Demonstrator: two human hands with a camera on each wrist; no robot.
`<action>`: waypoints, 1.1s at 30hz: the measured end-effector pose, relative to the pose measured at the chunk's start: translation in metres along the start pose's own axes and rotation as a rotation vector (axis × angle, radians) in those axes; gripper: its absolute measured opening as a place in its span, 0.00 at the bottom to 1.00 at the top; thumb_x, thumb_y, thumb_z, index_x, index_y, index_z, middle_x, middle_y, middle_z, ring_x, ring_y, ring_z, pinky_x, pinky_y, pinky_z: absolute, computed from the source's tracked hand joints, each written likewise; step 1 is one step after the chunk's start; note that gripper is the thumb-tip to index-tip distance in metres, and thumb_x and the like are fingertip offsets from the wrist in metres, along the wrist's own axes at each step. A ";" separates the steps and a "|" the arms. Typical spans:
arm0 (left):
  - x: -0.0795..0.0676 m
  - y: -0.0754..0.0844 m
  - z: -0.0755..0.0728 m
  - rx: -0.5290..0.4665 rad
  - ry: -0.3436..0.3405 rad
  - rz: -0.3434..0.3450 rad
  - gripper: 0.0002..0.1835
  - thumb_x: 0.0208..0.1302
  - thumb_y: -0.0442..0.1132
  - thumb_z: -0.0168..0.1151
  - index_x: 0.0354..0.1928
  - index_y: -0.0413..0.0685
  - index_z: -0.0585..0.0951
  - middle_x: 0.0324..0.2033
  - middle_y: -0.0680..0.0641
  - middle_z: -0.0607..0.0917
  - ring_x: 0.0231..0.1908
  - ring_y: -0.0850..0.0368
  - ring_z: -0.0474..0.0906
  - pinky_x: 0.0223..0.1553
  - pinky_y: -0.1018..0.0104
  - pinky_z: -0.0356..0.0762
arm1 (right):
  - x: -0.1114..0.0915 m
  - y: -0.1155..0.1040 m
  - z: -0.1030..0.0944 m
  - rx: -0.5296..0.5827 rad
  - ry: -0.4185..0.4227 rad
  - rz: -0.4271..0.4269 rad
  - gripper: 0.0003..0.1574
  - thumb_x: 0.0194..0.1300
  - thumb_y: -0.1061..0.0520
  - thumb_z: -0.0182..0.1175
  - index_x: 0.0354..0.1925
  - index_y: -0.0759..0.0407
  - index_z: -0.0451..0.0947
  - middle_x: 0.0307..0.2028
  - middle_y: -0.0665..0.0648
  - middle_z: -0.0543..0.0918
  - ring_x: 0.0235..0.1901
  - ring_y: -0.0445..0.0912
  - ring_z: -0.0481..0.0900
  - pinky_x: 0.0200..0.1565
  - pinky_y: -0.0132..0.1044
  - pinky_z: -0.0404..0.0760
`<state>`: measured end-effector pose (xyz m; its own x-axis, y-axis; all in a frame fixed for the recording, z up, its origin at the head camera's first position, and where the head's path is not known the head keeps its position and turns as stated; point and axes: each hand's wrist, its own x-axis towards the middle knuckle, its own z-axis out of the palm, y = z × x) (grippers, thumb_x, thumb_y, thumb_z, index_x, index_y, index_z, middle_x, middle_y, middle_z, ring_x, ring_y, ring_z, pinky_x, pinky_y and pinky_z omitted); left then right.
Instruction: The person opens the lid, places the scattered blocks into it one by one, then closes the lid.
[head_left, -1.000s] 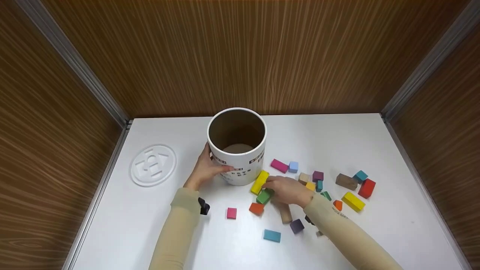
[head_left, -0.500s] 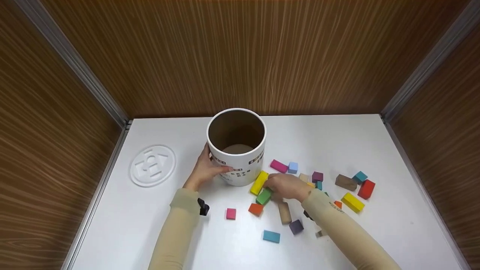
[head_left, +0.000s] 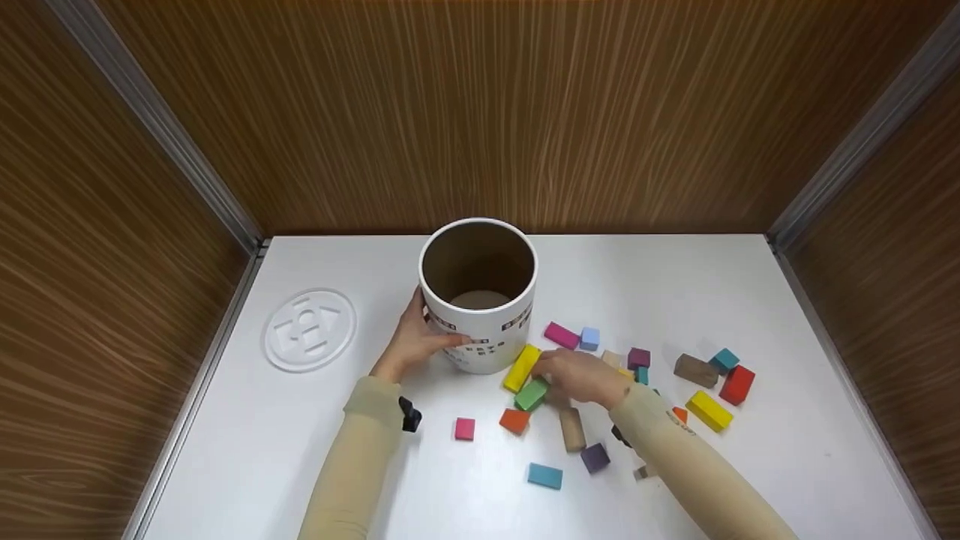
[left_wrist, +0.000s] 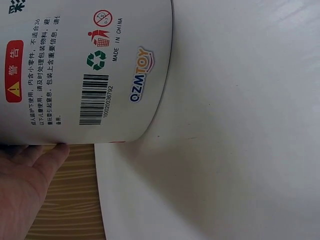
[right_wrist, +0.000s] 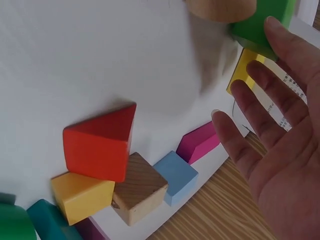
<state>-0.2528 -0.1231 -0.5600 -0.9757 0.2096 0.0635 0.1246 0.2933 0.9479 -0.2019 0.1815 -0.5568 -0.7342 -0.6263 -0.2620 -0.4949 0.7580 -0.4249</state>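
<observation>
A tall white toy canister [head_left: 484, 337] with printed lettering stands upright and uncovered in the head view. My left hand [head_left: 412, 341] grips its left side, thumb across the front; its fingertips touch the canister's wall [left_wrist: 125, 65] in the left wrist view. My right hand [head_left: 581, 375] is low among the loose blocks. It pinches a green block [head_left: 532, 394] at the end, the thumb lying on the green block [right_wrist: 260, 30] in the right wrist view. The index finger is mostly hidden there, and the other fingers stay extended. Beside the green block lies a yellow block [head_left: 522, 367].
A round white lid [head_left: 310, 330] lies at the left. Several coloured blocks are spread on the right, including a red block [head_left: 737, 385], a wooden cylinder [head_left: 571, 430] and a blue block [head_left: 545, 476]. Wood-grain panels [head_left: 495, 112] border the white table [head_left: 420, 480].
My right hand has shifted slightly and closed in on the green block, which looks a little tilted now. The left hand and canister hold their place.
</observation>
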 end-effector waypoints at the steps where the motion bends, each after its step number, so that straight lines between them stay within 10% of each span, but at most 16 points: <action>1: 0.000 0.000 0.000 0.000 -0.003 -0.003 0.72 0.33 0.51 0.86 0.78 0.58 0.47 0.74 0.51 0.57 0.72 0.51 0.54 0.71 0.52 0.56 | -0.001 0.000 -0.001 0.009 0.005 -0.009 0.23 0.60 0.63 0.70 0.55 0.52 0.83 0.51 0.50 0.83 0.52 0.48 0.79 0.59 0.46 0.77; 16: 0.000 0.001 0.001 -0.003 -0.002 0.008 0.72 0.34 0.51 0.86 0.78 0.55 0.46 0.74 0.49 0.56 0.72 0.46 0.52 0.70 0.52 0.57 | -0.023 0.001 -0.027 0.188 0.114 0.057 0.21 0.60 0.56 0.71 0.52 0.53 0.81 0.45 0.47 0.83 0.49 0.51 0.79 0.56 0.46 0.79; 33: 0.000 -0.001 0.001 -0.017 0.004 -0.027 0.71 0.32 0.53 0.86 0.77 0.62 0.48 0.73 0.54 0.59 0.71 0.55 0.55 0.70 0.55 0.58 | -0.063 -0.020 -0.114 0.250 0.438 -0.018 0.20 0.59 0.49 0.72 0.48 0.54 0.83 0.40 0.47 0.83 0.38 0.44 0.78 0.41 0.40 0.83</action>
<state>-0.2526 -0.1225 -0.5613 -0.9794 0.1983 0.0392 0.0954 0.2825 0.9545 -0.1986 0.2266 -0.4328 -0.8790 -0.4633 0.1130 -0.4227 0.6472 -0.6344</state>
